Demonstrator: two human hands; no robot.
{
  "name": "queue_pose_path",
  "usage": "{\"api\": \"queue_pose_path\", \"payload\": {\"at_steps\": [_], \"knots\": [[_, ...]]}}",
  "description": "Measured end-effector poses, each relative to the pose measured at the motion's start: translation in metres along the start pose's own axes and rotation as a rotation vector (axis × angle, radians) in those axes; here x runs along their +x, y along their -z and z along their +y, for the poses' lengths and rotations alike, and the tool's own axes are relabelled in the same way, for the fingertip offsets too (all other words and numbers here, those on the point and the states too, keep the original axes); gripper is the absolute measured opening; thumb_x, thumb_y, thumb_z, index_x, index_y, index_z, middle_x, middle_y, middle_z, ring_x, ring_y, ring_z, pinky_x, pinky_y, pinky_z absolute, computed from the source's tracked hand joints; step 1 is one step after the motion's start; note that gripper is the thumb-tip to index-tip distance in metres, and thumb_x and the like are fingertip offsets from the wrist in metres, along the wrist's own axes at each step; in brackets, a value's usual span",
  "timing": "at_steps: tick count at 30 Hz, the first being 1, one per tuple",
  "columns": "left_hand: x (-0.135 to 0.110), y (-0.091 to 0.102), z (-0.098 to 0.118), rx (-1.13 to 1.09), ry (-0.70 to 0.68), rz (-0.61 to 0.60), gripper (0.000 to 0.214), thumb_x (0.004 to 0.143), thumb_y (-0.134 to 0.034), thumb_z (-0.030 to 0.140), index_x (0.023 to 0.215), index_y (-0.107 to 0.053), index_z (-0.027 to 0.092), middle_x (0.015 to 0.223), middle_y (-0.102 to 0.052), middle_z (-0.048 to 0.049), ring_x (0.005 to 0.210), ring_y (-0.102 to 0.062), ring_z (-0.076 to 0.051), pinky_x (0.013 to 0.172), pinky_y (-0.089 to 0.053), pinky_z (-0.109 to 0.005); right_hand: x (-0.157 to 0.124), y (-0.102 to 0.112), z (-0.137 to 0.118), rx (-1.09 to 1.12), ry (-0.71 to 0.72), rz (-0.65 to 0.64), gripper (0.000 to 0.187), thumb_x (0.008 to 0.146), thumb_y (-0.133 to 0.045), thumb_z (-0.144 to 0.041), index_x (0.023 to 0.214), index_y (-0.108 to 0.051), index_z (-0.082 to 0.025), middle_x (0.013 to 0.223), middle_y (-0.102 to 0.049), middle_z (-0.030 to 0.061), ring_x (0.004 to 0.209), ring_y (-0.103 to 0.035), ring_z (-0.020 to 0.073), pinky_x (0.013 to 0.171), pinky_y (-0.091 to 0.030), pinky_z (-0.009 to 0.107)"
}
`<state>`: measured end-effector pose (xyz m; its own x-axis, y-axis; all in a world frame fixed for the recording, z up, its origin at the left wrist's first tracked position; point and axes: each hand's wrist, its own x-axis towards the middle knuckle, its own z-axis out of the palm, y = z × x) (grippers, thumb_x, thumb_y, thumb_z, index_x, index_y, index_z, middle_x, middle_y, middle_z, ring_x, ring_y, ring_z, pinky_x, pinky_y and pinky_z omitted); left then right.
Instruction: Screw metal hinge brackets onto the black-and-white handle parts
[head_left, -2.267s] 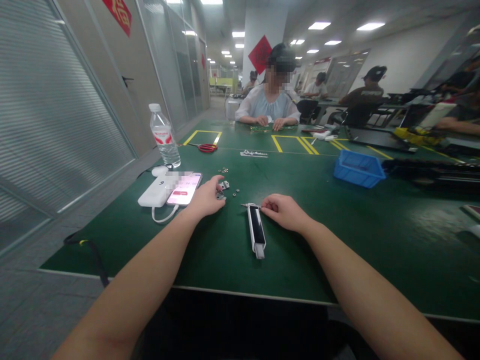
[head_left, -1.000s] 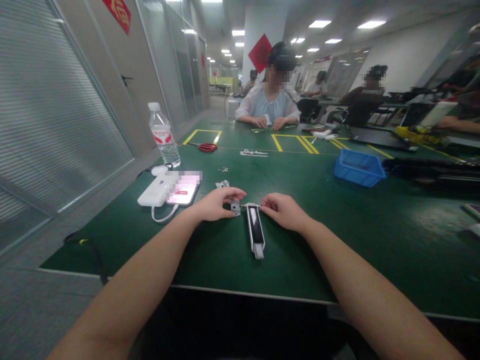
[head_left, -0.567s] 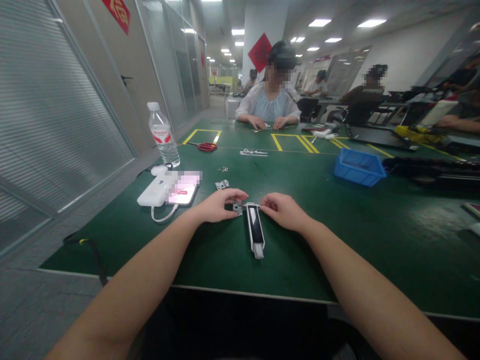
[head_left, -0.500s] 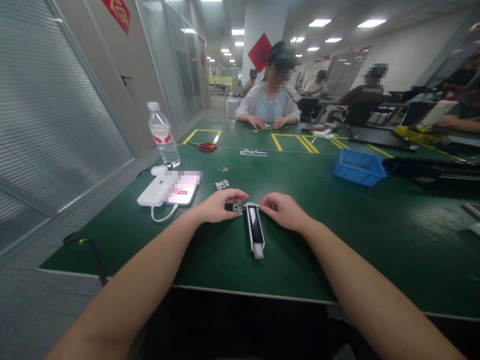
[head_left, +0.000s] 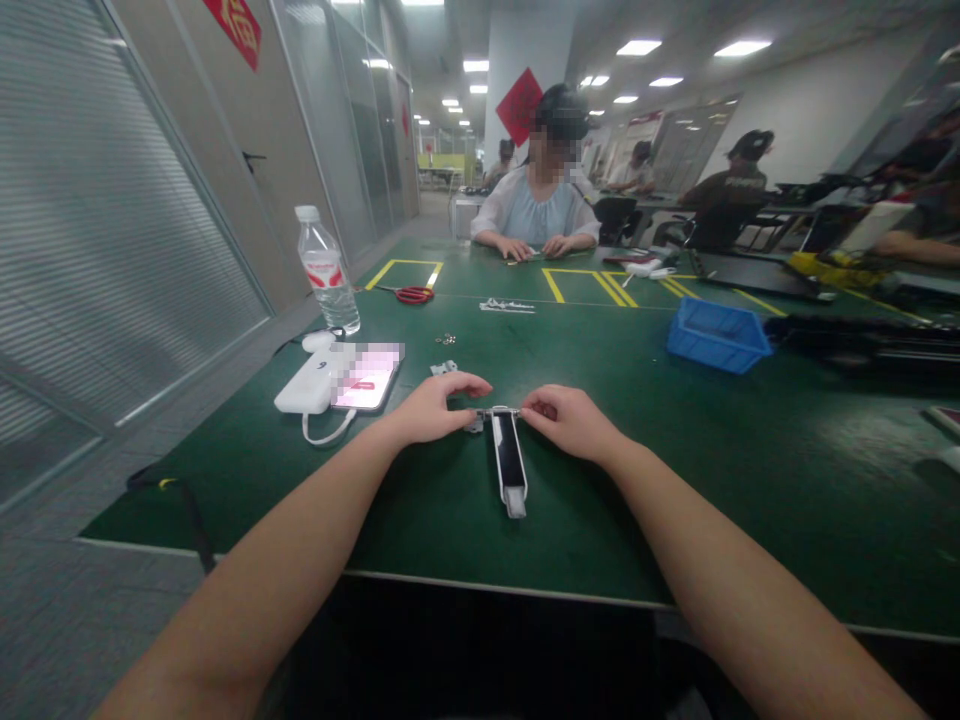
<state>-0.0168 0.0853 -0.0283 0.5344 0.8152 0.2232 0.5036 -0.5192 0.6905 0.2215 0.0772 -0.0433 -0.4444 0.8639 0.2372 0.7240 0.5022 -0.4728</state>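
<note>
A slim device with a white frame and a dark glossy face [head_left: 511, 455] lies on the green table between my hands, its pale end toward me. Across its far end runs a thin metal rod [head_left: 501, 412]. My right hand [head_left: 566, 422] pinches near the rod's right end, with the fingertips closed. My left hand [head_left: 435, 408] has thumb and index finger apart. Its thumb touches a small grey metal bracket [head_left: 474, 425] at the rod's left end and partly covers it. Another metal bracket [head_left: 443, 369] lies just beyond the left hand, partly hidden by it.
A white power bank [head_left: 306, 388], a cabled phone [head_left: 367, 378] and a water bottle [head_left: 327, 275] stand or lie at left. Red-handled scissors [head_left: 414, 294], small metal bits [head_left: 447, 340] and white strips [head_left: 508, 305] lie farther off. A blue bin [head_left: 718, 335] is at right; a person sits opposite.
My left thumb has shifted up over the bracket, which now shows less. The device has turned very slightly; my right hand has hardly moved.
</note>
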Motion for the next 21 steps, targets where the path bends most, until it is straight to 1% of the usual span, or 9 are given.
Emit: {"api": "queue_pose_path", "payload": {"at_steps": [2,4,6,8,10,13,15,19,21], "knots": [[0.001,0.001,-0.002,0.089,0.026,0.122,0.035,0.075,-0.057,0.013,0.109,-0.062,0.017,0.114,-0.063,-0.0064,0.108,-0.058,-0.02,0.099,-0.045,-0.038,0.0,0.0,0.0,-0.005,-0.011,0.017,0.018,0.087,-0.053,-0.028,0.084,-0.067,-0.017,0.074,-0.061,0.0036,0.065,-0.051,0.0135,0.061,-0.038,0.026],[0.002,0.003,-0.006,0.215,0.052,0.228,0.036,0.077,-0.055,0.014,0.113,-0.06,0.017,0.118,-0.061,-0.0072,0.113,-0.055,-0.021,0.102,-0.042,-0.039,0.001,-0.001,0.0,-0.011,-0.024,0.032,0.022,0.088,-0.05,-0.03,0.084,-0.068,-0.017,0.075,-0.062,0.0045,0.066,-0.052,0.0139,0.062,-0.038,0.027],[0.002,0.004,-0.011,0.339,0.092,0.282,0.044,0.078,-0.055,0.016,0.122,-0.054,0.017,0.126,-0.056,-0.0094,0.121,-0.05,-0.023,0.106,-0.038,-0.041,0.001,-0.001,-0.001,-0.019,-0.028,0.042,0.025,0.089,-0.048,-0.032,0.084,-0.068,-0.017,0.076,-0.063,0.0051,0.066,-0.052,0.0142,0.062,-0.038,0.027],[0.002,0.004,-0.017,0.415,0.148,0.269,0.055,0.08,-0.055,0.02,0.134,-0.043,0.015,0.136,-0.049,-0.0122,0.128,-0.044,-0.026,0.109,-0.033,-0.043,0.001,-0.001,-0.001,-0.024,-0.029,0.044,0.027,0.09,-0.047,-0.033,0.084,-0.068,-0.017,0.076,-0.063,0.0053,0.067,-0.053,0.0145,0.062,-0.038,0.027],[0.001,0.003,-0.021,0.431,0.198,0.208,0.064,0.082,-0.054,0.024,0.142,-0.032,0.014,0.143,-0.043,-0.015,0.133,-0.039,-0.027,0.11,-0.032,-0.043,0.001,-0.001,-0.002,-0.023,-0.031,0.035,0.028,0.091,-0.046,-0.033,0.085,-0.068,-0.017,0.076,-0.063,0.0054,0.067,-0.053,0.0148,0.062,-0.038,0.027],[0.001,0.001,-0.021,0.428,0.239,0.124,0.069,0.085,-0.052,0.028,0.146,-0.023,0.011,0.142,-0.042,-0.0187,0.131,-0.042,-0.028,0.108,-0.032,-0.043,0.0,0.0,-0.003,-0.02,-0.041,0.02,0.029,0.091,-0.046,-0.034,0.086,-0.068,-0.017,0.076,-0.063,0.0057,0.068,-0.053,0.0152,0.062,-0.038,0.028],[0.001,0.001,-0.018,0.436,0.259,0.123,0.07,0.084,-0.053,0.029,0.145,-0.023,0.01,0.139,-0.046,-0.0198,0.127,-0.046,-0.029,0.106,-0.035,-0.044,0.0,0.0,-0.004,-0.016,-0.044,0.02,0.028,0.091,-0.046,-0.033,0.087,-0.068,-0.017,0.077,-0.064,0.0058,0.068,-0.053,0.0152,0.062,-0.038,0.028],[0.002,0.003,-0.014,0.47,0.31,0.207,0.064,0.083,-0.055,0.029,0.14,-0.032,0.011,0.124,-0.057,-0.0165,0.115,-0.052,-0.03,0.098,-0.041,-0.045,0.0,-0.001,-0.003,-0.003,-0.033,0.02,0.029,0.091,-0.046,-0.034,0.088,-0.069,-0.017,0.079,-0.064,0.0056,0.068,-0.053,0.0149,0.063,-0.039,0.028],[0.002,0.004,-0.014,0.491,0.335,0.244,0.061,0.082,-0.055,0.028,0.137,-0.036,0.011,0.119,-0.058,-0.0152,0.111,-0.054,-0.029,0.095,-0.043,-0.044,0.0,-0.001,-0.003,-0.006,-0.034,0.013,0.029,0.091,-0.045,-0.034,0.088,-0.069,-0.017,0.079,-0.065,0.0057,0.069,-0.054,0.0151,0.063,-0.039,0.028]]}}
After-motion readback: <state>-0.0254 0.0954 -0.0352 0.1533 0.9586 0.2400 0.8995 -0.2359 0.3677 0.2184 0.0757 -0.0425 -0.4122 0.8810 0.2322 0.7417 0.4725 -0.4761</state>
